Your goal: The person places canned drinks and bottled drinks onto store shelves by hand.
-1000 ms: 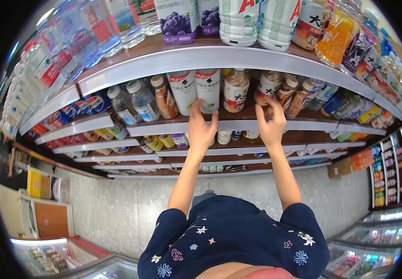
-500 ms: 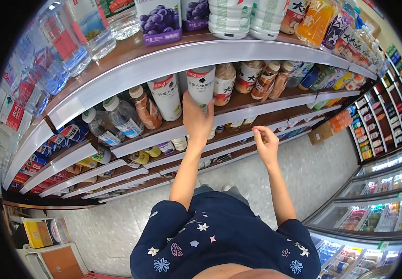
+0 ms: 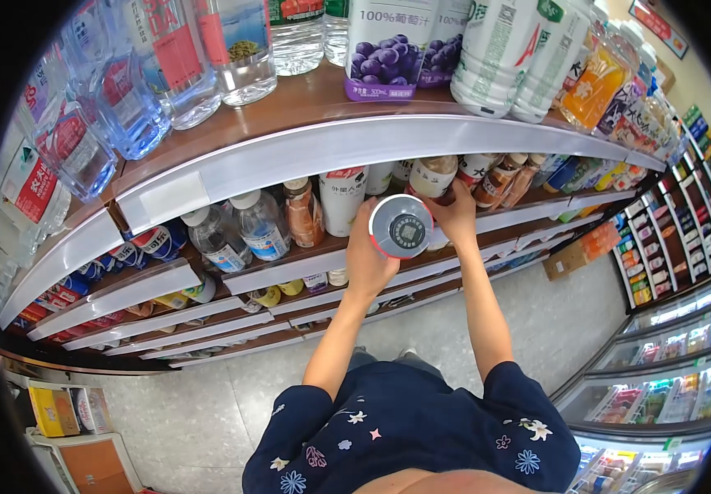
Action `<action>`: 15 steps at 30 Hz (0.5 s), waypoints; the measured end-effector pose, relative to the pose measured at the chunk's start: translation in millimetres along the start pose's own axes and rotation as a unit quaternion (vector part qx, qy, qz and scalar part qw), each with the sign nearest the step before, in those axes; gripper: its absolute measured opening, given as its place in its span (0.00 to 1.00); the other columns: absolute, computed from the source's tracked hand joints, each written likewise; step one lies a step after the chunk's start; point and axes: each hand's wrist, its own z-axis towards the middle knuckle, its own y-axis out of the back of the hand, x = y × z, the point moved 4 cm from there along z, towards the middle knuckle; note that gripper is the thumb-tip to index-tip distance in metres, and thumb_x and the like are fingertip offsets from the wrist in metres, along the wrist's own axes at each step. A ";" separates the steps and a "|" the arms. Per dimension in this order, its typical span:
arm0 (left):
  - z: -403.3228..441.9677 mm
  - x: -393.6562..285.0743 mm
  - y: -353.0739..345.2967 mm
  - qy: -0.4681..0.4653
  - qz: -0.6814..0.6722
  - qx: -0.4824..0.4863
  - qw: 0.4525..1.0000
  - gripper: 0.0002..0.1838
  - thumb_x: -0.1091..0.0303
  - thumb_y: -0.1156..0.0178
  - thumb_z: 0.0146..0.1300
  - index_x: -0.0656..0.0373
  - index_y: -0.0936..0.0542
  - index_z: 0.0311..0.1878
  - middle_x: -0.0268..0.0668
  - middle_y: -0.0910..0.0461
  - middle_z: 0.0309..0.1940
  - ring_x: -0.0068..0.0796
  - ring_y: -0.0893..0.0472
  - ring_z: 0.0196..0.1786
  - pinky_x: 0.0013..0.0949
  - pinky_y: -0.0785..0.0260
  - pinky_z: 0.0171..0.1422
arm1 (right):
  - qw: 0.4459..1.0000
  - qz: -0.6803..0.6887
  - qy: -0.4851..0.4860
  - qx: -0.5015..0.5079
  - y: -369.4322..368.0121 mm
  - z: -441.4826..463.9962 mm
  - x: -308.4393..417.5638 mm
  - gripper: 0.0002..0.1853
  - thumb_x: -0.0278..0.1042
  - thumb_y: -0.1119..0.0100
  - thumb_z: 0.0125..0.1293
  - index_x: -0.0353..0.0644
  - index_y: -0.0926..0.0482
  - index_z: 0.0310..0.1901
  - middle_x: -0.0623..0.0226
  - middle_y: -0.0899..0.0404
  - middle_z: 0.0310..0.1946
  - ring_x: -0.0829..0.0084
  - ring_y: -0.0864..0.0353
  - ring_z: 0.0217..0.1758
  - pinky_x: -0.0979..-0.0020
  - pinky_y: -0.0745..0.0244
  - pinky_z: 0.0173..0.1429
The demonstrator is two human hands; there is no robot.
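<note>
My left hand point(image 3: 368, 255) is wrapped round a white bottle with a dark cap point(image 3: 401, 227), held in front of the second shelf with its cap facing me. Just to its right, my right hand point(image 3: 457, 216) has its fingers round a brown bottle with a white label point(image 3: 433, 177) at the shelf front. Another white bottle point(image 3: 342, 200) stands on the shelf left of my left hand, beside a brown drink bottle point(image 3: 303, 214). The lower part of the brown bottle in my right hand is hidden behind the white bottle and my fingers.
Above is a shelf edge point(image 3: 289, 148) bearing grape juice cartons point(image 3: 384, 49) and large bottles. Clear bottles point(image 3: 261, 226) stand at left on the second shelf. More shelves run below. A cardboard box point(image 3: 565, 259) and glass-topped freezers point(image 3: 643, 387) are at the right.
My left hand has drawn the white bottle off the shelf and tilted its cap toward me. My right hand has moved up to the brown bottle. The view has shifted.
</note>
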 end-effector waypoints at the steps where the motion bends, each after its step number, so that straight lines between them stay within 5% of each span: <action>1: -2.3 -4.8 0.0 -0.005 -0.015 -0.004 1.000 0.36 0.69 0.28 0.48 0.67 0.31 0.62 0.53 0.25 0.57 0.51 0.24 0.60 0.42 0.31 0.62 | 0.999 -0.029 -0.010 0.034 2.0 2.7 0.6 0.33 0.45 0.20 0.45 0.29 0.22 0.47 0.55 0.20 0.38 0.64 0.18 0.34 0.68 0.23 0.39; 5: -13.8 -28.9 -0.4 -0.047 -0.056 -0.061 0.995 0.24 0.70 0.25 0.44 0.62 0.20 0.48 0.45 0.18 0.46 0.44 0.17 0.48 0.38 0.25 0.50 | 0.992 0.074 0.017 0.100 -10.3 -3.6 14.4 0.28 0.41 0.18 0.43 0.33 0.20 0.42 0.63 0.23 0.35 0.75 0.21 0.32 0.74 0.25 0.36; 9: -10.9 -65.1 7.1 -0.105 -0.058 -0.091 0.989 0.28 0.65 0.21 0.44 0.62 0.21 0.48 0.41 0.18 0.43 0.39 0.16 0.43 0.37 0.25 0.47 | 0.961 0.224 -0.037 0.155 -33.8 -10.8 19.8 0.35 0.30 0.25 0.49 0.34 0.28 0.61 0.57 0.21 0.49 0.71 0.16 0.39 0.72 0.20 0.41; 13: -6.3 -67.9 -4.8 -0.128 0.015 -0.083 0.988 0.36 0.65 0.21 0.44 0.68 0.26 0.57 0.48 0.19 0.46 0.43 0.17 0.46 0.37 0.24 0.48 | 0.968 0.183 0.091 0.143 -11.6 -13.6 21.3 0.28 0.26 0.32 0.57 0.33 0.27 0.60 0.54 0.20 0.52 0.73 0.16 0.41 0.73 0.21 0.42; 15: 0.8 -67.8 -20.9 -0.110 0.034 -0.096 0.989 0.40 0.64 0.22 0.45 0.69 0.28 0.60 0.51 0.19 0.47 0.46 0.17 0.47 0.38 0.24 0.49 | 0.973 0.200 0.043 0.109 9.4 -20.3 -9.5 0.22 0.25 0.35 0.61 0.33 0.24 0.57 0.57 0.18 0.48 0.75 0.17 0.39 0.75 0.21 0.42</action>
